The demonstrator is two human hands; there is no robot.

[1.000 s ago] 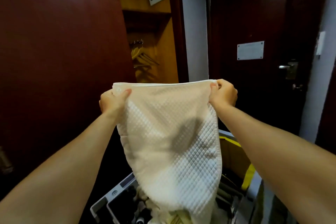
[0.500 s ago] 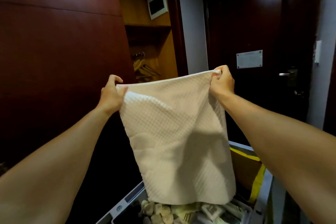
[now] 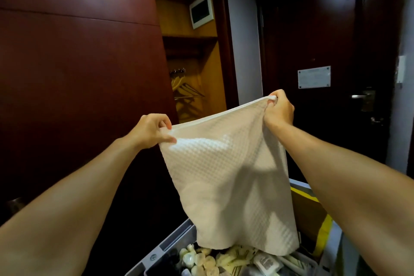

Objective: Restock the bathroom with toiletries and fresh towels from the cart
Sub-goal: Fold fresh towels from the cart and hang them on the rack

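Both arms stretched out in front, holding up a white waffle-weave towel (image 3: 228, 177) by its top hem. Left hand (image 3: 149, 131) is pinching the top-left corner w/ thumb on the near side and fingers curled over the edge; right hand (image 3: 279, 111) is closed on the top-right corner, a bit of hem bunched up btwn the fingers. Right hand sits higher than the left, so the top edge runs at a slant – low on the left, high on the right. The towel hangs open and mostly flat, a soft fold or two near the bottom, and its lower edge dangles just above the grey cart (image 3: 172, 245) at the bottom of the view. Can't tell if it's touching what's in there. Cart's tray is full of small toiletries (image 3: 203, 261) – little pale bottles, sachets etc, too blurry to read any labels. A brown cardboard box w/ yellow tape (image 3: 313, 222) sits at the cart's right side, partly behind the towel. Background: dark red wall panel (image 3: 76, 74) on the left, an open wooden closet w/ hangers (image 3: 186, 92) in the middle, dark door (image 3: 324, 40) w/ a small sign and handle on the right.
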